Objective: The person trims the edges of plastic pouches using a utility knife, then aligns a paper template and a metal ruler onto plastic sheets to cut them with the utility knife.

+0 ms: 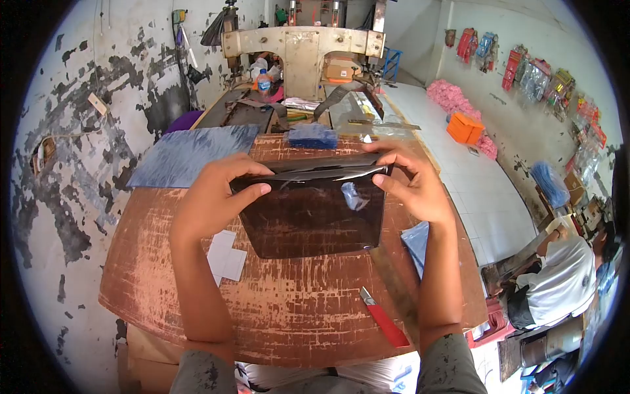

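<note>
Between my two hands is a dark, see-through plastic sheet (308, 223), folded over along its top edge and held up above the worn brown table (157, 262). My left hand (220, 190) pinches its upper left corner between thumb and fingers. At the upper right corner, my right hand (417, 180) grips it the same way. A red-handled cutter knife (386, 323) lies on the table below the sheet, beside a long flat ruler-like strip (397, 289). White cut paper (226, 257) lies near my left forearm, and folded blue material (417, 244) near my right forearm.
A blue-grey sheet (197, 154) lies at the back left, with a blue stack (312, 136) beside it. Behind stands a large press machine (302, 49) near a water bottle (264, 82). An orange box (464, 129) sits on the floor. Another person (558, 282) is at the right.
</note>
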`<state>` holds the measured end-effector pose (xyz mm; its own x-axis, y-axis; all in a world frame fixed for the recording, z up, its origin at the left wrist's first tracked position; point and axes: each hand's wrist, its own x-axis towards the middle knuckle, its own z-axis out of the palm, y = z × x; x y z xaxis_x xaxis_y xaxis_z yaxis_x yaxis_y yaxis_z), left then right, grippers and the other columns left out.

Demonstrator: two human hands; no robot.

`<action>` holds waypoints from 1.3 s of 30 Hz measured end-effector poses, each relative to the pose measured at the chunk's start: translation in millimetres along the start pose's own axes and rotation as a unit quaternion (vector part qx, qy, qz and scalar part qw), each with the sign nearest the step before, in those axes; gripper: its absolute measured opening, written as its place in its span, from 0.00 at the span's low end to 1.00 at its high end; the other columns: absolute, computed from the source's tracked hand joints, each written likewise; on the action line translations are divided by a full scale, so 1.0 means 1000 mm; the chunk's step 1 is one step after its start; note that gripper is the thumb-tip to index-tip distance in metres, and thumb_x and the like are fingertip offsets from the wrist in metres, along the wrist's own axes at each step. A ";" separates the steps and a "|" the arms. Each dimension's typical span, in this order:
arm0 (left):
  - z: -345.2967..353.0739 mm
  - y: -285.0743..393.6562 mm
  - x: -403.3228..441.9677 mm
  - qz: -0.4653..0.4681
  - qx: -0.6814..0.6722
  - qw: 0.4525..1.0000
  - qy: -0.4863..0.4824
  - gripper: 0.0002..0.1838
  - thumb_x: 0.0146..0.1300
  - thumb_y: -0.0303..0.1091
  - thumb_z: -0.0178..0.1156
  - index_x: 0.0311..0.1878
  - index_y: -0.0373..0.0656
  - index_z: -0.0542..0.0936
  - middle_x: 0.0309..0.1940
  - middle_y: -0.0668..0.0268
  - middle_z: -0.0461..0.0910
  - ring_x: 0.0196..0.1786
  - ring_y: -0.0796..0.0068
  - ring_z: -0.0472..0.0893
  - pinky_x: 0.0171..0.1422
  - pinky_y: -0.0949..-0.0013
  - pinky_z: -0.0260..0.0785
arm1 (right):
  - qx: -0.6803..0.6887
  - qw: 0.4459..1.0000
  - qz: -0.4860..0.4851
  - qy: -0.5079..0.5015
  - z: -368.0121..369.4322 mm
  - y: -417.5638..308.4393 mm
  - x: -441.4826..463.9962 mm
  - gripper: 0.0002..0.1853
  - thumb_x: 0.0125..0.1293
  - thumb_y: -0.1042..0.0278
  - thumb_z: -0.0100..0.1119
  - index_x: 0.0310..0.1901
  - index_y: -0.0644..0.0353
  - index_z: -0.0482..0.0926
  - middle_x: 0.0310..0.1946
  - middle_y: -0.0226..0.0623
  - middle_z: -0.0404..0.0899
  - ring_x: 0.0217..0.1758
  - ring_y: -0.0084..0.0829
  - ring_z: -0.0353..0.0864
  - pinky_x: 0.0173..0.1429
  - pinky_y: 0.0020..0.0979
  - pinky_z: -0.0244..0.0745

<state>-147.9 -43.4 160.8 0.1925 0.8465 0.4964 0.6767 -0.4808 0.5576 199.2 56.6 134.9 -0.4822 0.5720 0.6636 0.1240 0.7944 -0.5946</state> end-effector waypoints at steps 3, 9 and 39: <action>0.004 -0.006 -0.002 -0.016 -0.015 1.000 -0.020 0.13 0.68 0.34 0.73 0.50 0.37 0.87 0.41 0.63 0.86 0.44 0.71 0.82 0.45 0.65 0.71 | -0.018 1.000 -0.003 -0.003 0.001 0.006 0.000 0.10 0.67 0.75 0.74 0.46 0.61 0.82 0.67 0.39 0.84 0.74 0.39 0.79 0.79 0.42 0.68; 0.002 -0.007 -0.001 -0.081 -0.028 0.995 -0.057 0.12 0.71 0.33 0.70 0.52 0.36 0.86 0.40 0.67 0.86 0.42 0.79 0.79 0.45 0.67 0.71 | -0.019 1.000 -0.010 -0.016 0.001 0.006 0.001 0.10 0.67 0.76 0.73 0.47 0.61 0.82 0.68 0.39 0.83 0.75 0.41 0.78 0.80 0.44 0.68; 0.069 0.063 -0.005 0.023 -0.137 0.990 -0.024 0.21 0.64 0.40 0.79 0.51 0.37 0.84 0.36 0.65 0.85 0.40 0.78 0.83 0.46 0.69 0.74 | 0.154 0.986 0.045 0.032 0.045 -0.065 -0.012 0.04 0.75 0.74 0.65 0.43 0.65 0.80 0.49 0.37 0.83 0.57 0.30 0.80 0.65 0.34 0.73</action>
<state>-57.1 -62.5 147.8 0.2565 0.8290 0.4970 0.4498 -0.5575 0.6978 157.6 -11.1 145.2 -0.4251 0.6568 0.6229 -0.1106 0.6453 -0.7559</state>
